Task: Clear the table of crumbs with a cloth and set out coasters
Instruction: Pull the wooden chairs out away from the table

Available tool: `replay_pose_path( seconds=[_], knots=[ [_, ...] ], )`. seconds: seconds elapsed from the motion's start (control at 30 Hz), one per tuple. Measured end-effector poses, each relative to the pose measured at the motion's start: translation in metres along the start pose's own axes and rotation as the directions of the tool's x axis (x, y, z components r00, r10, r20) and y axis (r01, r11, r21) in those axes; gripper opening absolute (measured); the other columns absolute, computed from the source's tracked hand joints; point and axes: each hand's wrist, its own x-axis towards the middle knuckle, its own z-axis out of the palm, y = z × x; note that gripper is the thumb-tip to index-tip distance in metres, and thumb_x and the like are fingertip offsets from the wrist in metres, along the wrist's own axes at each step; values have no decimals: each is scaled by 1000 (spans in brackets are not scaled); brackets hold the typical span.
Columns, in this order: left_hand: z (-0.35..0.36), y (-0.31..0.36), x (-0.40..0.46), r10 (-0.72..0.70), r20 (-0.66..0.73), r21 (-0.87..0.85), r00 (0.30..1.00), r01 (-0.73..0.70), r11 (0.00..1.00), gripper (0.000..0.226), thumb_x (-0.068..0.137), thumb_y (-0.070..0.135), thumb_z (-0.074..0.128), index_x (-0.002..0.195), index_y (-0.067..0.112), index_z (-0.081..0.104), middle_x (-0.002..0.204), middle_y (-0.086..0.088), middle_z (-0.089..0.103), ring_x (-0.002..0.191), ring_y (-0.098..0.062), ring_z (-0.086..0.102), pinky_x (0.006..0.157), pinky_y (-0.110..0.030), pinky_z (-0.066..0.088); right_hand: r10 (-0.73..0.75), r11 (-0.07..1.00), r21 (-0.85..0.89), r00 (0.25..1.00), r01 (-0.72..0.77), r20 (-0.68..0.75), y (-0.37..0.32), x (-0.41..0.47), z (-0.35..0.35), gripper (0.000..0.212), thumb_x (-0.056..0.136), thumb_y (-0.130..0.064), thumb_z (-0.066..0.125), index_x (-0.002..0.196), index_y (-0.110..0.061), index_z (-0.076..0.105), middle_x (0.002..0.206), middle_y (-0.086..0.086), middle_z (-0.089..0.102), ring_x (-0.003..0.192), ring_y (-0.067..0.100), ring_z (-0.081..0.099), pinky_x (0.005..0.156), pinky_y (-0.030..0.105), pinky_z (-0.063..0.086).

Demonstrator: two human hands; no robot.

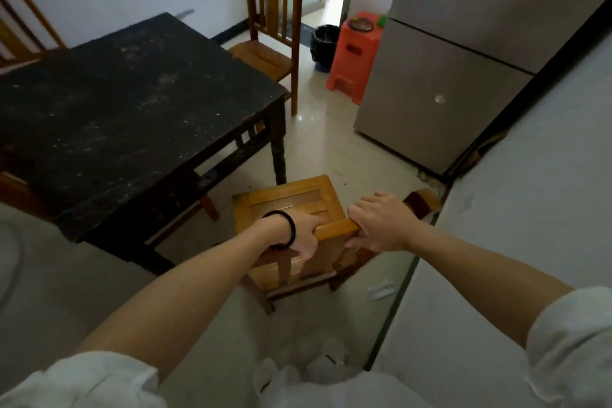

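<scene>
Both hands, left hand and right hand, grip the wooden chair backrest, fingers curled round it. Pulled carelessly, it could knock the crumb-speckled counter.

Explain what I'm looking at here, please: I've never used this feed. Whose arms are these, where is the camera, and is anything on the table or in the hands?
There is no machine: these are a person's two bare arms, seen from one wide-angle camera worn on the head, looking forward and down. The left hand, with a black band at the wrist, and the right hand both grip the top rail of a wooden chair standing at the corner of the dark table. The tabletop shows pale specks and smears, likely crumbs. No cloth or coasters are in view. Behind stand a second wooden chair, an orange plastic stool, a black bin and a grey fridge.
</scene>
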Motion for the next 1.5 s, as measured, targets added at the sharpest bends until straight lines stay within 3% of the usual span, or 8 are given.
replay_pose_path(
  seconds=[0.1,0.3,0.47,0.63,0.73,0.8,1.03,1.5],
  knots=[
    [10,-29,-10,-89,4,4,996,89,996,81,77,12,66,145,26,24,131,-6,49,114,-26,51,91,-37,49,-47,999,20,997,48,-58,-29,13,4,40,79,-59,58,81,-19,53,75,-3,63,65,15,60,59,23,37],
    [14,-66,-23,-145,-34,-86,989,141,986,84,79,19,66,148,27,19,134,-5,49,118,-26,49,98,-38,46,-95,995,4,992,95,-79,-52,39,5,47,86,-61,45,98,-15,53,95,2,65,81,19,62,61,23,34],
    [25,-83,-22,-140,-123,-259,983,104,960,63,80,23,65,137,21,38,121,-5,57,105,-25,56,93,-41,50,-249,966,-87,965,243,-77,-39,72,-6,45,82,-62,50,91,-18,54,81,0,61,68,15,55,54,24,37],
    [19,-101,-17,-241,-299,-430,923,95,898,34,84,22,58,116,18,47,100,-6,56,85,-22,56,83,-37,52,-247,968,-77,964,241,-93,-32,128,-20,36,81,-53,55,102,-24,50,93,-2,57,84,13,49,75,24,30],
    [15,-113,-20,-287,-381,-484,879,75,872,37,87,21,56,122,21,46,103,-6,62,84,-20,59,72,-31,52,-289,953,-113,955,281,-59,-32,157,-28,37,80,-49,58,105,-23,50,98,-1,58,91,16,52,81,28,35],
    [11,-114,-27,-250,-456,-440,854,28,897,44,89,23,56,130,26,40,101,-2,61,77,-14,57,60,-24,47,-279,955,-119,960,273,-30,-31,166,-31,39,80,-49,58,107,-23,50,102,0,57,95,17,53,85,29,38],
    [-11,-130,-32,-67,-626,-18,777,72,997,37,90,41,53,121,22,45,93,2,60,69,-12,51,61,-25,44,-212,973,-109,975,205,-62,-22,177,-22,45,81,-55,56,108,-20,52,98,2,59,87,17,53,77,28,38],
    [-48,-146,-7,-22,-721,75,693,110,991,36,91,41,52,118,19,45,100,-2,65,83,-17,64,71,-29,53,-110,988,-109,993,106,-33,-3,215,-32,47,83,-55,53,116,-22,48,111,1,56,103,18,52,95,32,37]
  ],
)
